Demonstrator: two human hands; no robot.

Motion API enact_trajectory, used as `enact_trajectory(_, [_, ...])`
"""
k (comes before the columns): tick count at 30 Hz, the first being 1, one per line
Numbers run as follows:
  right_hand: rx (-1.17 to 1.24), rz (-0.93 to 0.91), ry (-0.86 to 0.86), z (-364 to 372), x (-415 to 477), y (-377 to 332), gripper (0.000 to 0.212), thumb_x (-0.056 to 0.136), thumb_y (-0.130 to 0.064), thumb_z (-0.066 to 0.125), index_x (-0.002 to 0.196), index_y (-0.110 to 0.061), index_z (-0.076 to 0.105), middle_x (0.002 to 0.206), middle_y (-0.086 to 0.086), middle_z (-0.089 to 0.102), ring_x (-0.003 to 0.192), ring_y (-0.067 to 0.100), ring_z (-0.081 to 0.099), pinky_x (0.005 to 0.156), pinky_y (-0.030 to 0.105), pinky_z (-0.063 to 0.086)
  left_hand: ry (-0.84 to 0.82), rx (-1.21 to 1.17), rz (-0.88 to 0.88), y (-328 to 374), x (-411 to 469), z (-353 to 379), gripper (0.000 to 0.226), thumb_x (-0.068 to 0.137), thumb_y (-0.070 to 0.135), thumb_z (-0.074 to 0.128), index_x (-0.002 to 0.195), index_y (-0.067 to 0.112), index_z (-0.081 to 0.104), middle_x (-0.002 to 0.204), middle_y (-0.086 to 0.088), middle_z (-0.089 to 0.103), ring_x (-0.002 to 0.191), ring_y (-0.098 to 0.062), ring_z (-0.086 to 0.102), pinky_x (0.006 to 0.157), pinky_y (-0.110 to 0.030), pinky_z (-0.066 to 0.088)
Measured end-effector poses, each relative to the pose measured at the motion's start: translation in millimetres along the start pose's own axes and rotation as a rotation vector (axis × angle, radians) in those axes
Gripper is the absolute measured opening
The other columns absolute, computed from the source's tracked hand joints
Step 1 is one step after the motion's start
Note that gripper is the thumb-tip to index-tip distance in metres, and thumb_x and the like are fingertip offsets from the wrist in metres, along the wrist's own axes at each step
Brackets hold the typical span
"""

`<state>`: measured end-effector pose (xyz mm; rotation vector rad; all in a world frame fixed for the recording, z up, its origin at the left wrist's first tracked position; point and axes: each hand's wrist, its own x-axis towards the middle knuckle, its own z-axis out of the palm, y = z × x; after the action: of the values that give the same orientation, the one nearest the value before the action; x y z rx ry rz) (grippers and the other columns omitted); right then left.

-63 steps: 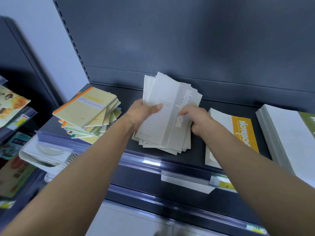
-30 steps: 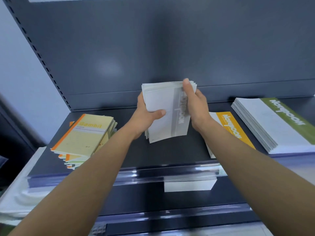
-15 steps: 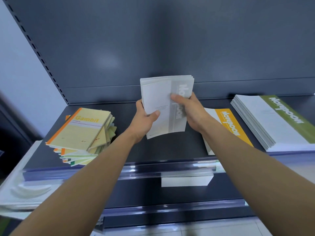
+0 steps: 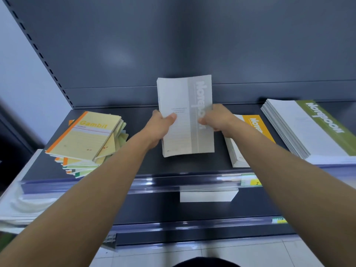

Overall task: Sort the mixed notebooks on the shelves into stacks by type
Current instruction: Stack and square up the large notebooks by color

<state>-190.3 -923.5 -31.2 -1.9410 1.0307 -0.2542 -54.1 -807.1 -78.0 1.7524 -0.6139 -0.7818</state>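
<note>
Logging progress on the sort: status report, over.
Left hand and right hand both clamp the grey-banded white notebook stack, tilted up off the dark shelf. Nothing in the way.

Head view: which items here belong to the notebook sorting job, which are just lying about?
Job:
grey-band notebooks, held by left hand and right hand
yellow Gambit pile, untidy
orange-band stack
green-band stack

Lying about:
white box on the shelf below
price tag on shelf rail
</note>
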Motion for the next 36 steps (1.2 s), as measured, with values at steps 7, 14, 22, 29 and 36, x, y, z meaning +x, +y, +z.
enact_trajectory(7, [-0.052, 0.179, -0.048, 14, 0, 36, 0.031, 0.081, -0.013, 0.068, 0.107, 0.002, 0.057, 0.106, 0.015, 0.063, 0.093, 0.027, 0.062, 0.084, 0.038, 0.053, -0.044, 0.133, -0.225, -15, -10, 20, 0.036, 0.098, 0.028, 0.047, 0.121, 0.001, 0.054, 0.116, -0.010, 0.063, 0.102, -0.025, 0.061, 0.084, -0.035, 0.049])
enact_trajectory(14, [-0.110, 0.187, -0.048, 21, 0, 42, 0.032, 0.081, -0.018, 0.071, 0.104, 0.000, 0.058, 0.109, 0.015, 0.063, 0.097, 0.028, 0.061, 0.086, 0.037, 0.053, 0.035, 0.348, -0.279, -25, 3, 20, 0.041, 0.092, 0.037, 0.051, 0.123, 0.009, 0.052, 0.130, -0.013, 0.049, 0.106, -0.030, 0.056, 0.094, -0.045, 0.048])
enact_trajectory(22, [-0.151, 0.179, -0.062, 23, -1, 42, 0.031, 0.081, -0.016, 0.070, 0.105, -0.001, 0.060, 0.108, 0.014, 0.064, 0.097, 0.029, 0.062, 0.074, 0.033, 0.053, 0.049, 0.408, -0.271, -30, 6, 21, 0.042, 0.087, 0.033, 0.057, 0.121, 0.008, 0.053, 0.126, -0.015, 0.054, 0.106, -0.032, 0.057, 0.093, -0.045, 0.049])
enact_trajectory(29, [-0.463, 0.035, 0.140, 21, -7, 26, 0.027, 0.083, -0.012, 0.058, 0.064, -0.012, 0.039, 0.072, 0.003, 0.047, 0.074, 0.024, 0.049, 0.054, 0.026, 0.035, 0.085, 0.483, -0.179, -9, -15, 13, 0.046, 0.093, 0.031, 0.055, 0.125, 0.001, 0.046, 0.133, -0.018, 0.046, 0.114, -0.031, 0.051, 0.097, -0.039, 0.044])
enact_trajectory(36, [-0.269, -0.255, 0.169, 52, -20, -29, 0.014, 0.086, -0.015, 0.052, 0.087, -0.002, 0.057, 0.084, 0.008, 0.058, 0.082, 0.030, 0.052, 0.063, 0.031, 0.041, 0.401, 0.607, 0.144, 24, -41, -64, 0.026, 0.089, 0.021, 0.058, 0.108, 0.003, 0.061, 0.122, -0.021, 0.053, 0.115, -0.036, 0.047, 0.097, -0.034, 0.039])
